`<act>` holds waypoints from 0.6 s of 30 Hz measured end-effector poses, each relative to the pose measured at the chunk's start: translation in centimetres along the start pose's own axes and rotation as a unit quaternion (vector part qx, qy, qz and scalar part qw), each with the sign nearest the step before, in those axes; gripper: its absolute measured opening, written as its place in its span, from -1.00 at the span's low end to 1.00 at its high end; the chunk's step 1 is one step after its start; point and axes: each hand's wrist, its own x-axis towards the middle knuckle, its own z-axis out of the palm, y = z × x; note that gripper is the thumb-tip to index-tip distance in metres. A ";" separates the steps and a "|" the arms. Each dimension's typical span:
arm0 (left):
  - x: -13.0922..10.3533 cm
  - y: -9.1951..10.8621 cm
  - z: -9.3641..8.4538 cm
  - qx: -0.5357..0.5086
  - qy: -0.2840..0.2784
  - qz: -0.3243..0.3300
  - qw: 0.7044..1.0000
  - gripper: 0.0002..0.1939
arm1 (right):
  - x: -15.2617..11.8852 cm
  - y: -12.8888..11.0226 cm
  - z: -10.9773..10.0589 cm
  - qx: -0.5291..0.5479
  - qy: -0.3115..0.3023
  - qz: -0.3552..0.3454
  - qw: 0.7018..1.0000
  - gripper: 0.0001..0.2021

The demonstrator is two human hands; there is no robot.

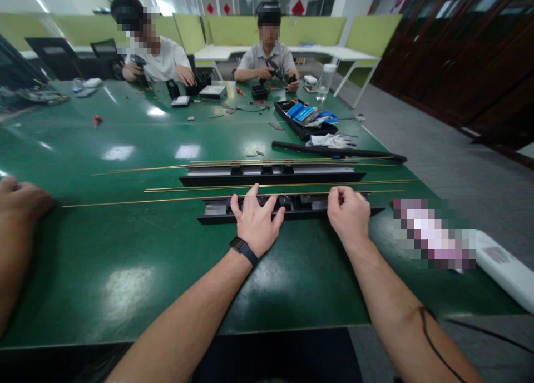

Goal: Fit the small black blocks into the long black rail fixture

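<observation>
My left hand (259, 219), with a dark band on its wrist, lies over the middle of the nearer black metal channel (217, 219). Its fingers are spread around small black blocks (306, 200) seated in the channel. At the channel's right part, my right hand (349, 212) is closed with fingertips pressed together; what they hold is hidden. A long thin brass-coloured rod (125, 202) runs along the channel and passes by both hands. Just beyond lies a second black channel (271, 179) with similar blocks, and more thin rods (167, 168) rest along it.
Another person's hand (23, 202) rests at the left edge. Behind the channels are a black tube (334, 149), white gloves (331, 141) and a black tray (298, 124) with blue packs. Two people work across the green table (167, 283). A white device (500, 266) sits right.
</observation>
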 end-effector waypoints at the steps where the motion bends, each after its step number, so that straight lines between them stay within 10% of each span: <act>1: 0.0 0.0 0.0 -0.002 0.000 -0.001 1.000 -0.63 | 0.0 0.0 0.0 0.002 -0.001 0.000 1.000 -0.65; 18: 0.0 0.0 0.0 -0.014 0.002 -0.004 1.000 -0.63 | -0.4 -0.5 0.0 0.029 -0.022 -0.034 0.999 -0.66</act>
